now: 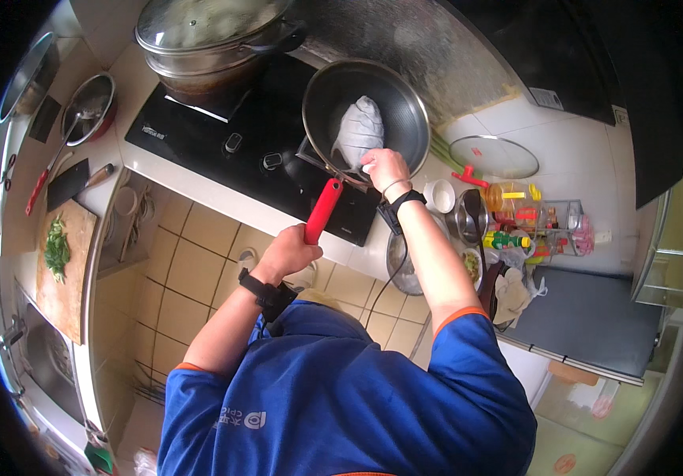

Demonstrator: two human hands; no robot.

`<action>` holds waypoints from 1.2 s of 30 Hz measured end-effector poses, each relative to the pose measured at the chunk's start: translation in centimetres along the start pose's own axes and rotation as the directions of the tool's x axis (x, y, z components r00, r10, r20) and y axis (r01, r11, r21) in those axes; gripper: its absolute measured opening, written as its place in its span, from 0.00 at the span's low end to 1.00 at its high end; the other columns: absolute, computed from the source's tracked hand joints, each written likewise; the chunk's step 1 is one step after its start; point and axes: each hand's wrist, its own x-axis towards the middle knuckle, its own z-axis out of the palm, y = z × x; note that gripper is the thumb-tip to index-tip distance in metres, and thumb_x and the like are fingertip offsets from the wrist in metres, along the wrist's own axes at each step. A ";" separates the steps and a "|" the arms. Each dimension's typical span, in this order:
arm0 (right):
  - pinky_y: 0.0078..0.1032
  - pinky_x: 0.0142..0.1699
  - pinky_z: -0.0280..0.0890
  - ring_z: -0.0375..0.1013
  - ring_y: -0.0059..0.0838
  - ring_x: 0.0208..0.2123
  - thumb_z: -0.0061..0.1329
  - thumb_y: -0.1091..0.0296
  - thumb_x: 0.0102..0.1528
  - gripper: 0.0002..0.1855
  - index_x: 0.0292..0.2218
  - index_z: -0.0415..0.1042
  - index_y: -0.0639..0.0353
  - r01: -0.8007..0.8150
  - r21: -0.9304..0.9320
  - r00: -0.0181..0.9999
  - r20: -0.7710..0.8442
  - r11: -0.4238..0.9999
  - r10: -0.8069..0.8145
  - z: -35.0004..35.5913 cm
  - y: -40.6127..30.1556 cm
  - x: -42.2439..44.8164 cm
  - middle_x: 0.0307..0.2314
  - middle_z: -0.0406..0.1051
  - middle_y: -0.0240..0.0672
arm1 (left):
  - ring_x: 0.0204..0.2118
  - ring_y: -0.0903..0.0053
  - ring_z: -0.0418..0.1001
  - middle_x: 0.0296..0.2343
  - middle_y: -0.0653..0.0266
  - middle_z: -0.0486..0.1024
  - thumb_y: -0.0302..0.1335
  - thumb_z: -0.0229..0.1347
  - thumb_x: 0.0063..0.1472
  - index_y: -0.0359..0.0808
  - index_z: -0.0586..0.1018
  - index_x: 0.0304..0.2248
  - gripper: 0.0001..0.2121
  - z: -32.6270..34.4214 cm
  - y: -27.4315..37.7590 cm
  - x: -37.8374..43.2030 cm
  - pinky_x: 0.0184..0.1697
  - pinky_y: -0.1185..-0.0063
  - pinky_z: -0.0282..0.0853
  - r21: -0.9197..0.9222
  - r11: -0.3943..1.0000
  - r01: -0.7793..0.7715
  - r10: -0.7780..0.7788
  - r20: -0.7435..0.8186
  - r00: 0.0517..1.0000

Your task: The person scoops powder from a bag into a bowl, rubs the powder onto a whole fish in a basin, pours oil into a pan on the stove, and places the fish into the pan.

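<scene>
My left hand is wrapped around the red handle of a dark frying wok on the black cooktop. Inside the wok lies a whole silvery flat fish with slashes cut across its side. Over the wok's near rim, my right hand is at the fish's lower end, fingers pinched together. A small white thing shows between those fingertips; what it is, I cannot tell. The hand covers part of the fish.
A lidded steamer pot stands on the left burner. Further left are a cleaver and chopped greens on a cutting board. At right are a glass lid, a white bowl, a metal bowl and bottles.
</scene>
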 end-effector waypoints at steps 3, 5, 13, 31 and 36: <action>0.32 0.39 0.68 0.73 0.42 0.32 0.49 0.71 0.47 0.06 0.28 0.77 0.48 0.034 0.112 0.987 -0.159 0.993 -0.016 -1.4 -0.1 -0.7 0.27 0.74 0.40 | 0.34 0.60 0.74 0.28 0.48 0.75 0.31 0.54 0.45 0.30 0.75 0.32 0.15 -0.1 0.2 -0.1 0.39 0.72 0.67 0.019 1.000 0.003 -0.003 0.001 1.000; 0.29 0.38 0.68 0.74 0.37 0.32 0.50 0.71 0.48 0.07 0.31 0.77 0.50 -0.003 0.176 0.959 -0.278 0.984 0.052 -2.6 0.3 -1.6 0.27 0.75 0.37 | 0.34 0.60 0.74 0.27 0.48 0.75 0.31 0.55 0.45 0.30 0.75 0.32 0.15 -0.1 0.3 -0.2 0.39 0.72 0.67 0.035 0.999 0.009 -0.010 0.013 1.000; 0.20 0.37 0.67 0.76 0.25 0.30 0.53 0.69 0.48 0.07 0.32 0.76 0.59 -0.072 0.349 0.893 -0.395 0.934 0.216 -7.9 3.6 -11.3 0.27 0.76 0.35 | 0.18 0.82 0.68 0.19 0.66 0.70 0.28 0.56 0.47 0.29 0.72 0.32 0.13 -0.4 -0.8 1.0 0.23 0.81 0.64 -0.004 1.000 -0.017 0.017 0.107 0.994; 0.22 0.33 0.67 0.75 0.28 0.26 0.54 0.70 0.46 0.07 0.31 0.76 0.57 -0.309 0.578 0.756 -0.333 0.756 0.564 -0.3 8.3 -23.5 0.24 0.75 0.37 | 0.32 0.72 0.75 0.30 0.56 0.73 0.21 0.54 0.55 0.27 0.68 0.35 0.10 0.4 -0.2 0.2 0.34 0.82 0.73 -0.583 0.799 0.145 0.018 0.265 0.964; 0.22 0.33 0.67 0.74 0.30 0.26 0.53 0.68 0.47 0.07 0.31 0.76 0.57 -0.315 0.575 0.767 -0.314 0.755 0.559 -0.9 8.9 -23.0 0.25 0.75 0.38 | 0.38 0.65 0.75 0.33 0.51 0.72 0.19 0.53 0.55 0.24 0.65 0.37 0.12 0.7 0.7 0.0 0.43 0.79 0.73 -0.559 0.812 0.166 -0.008 0.274 0.962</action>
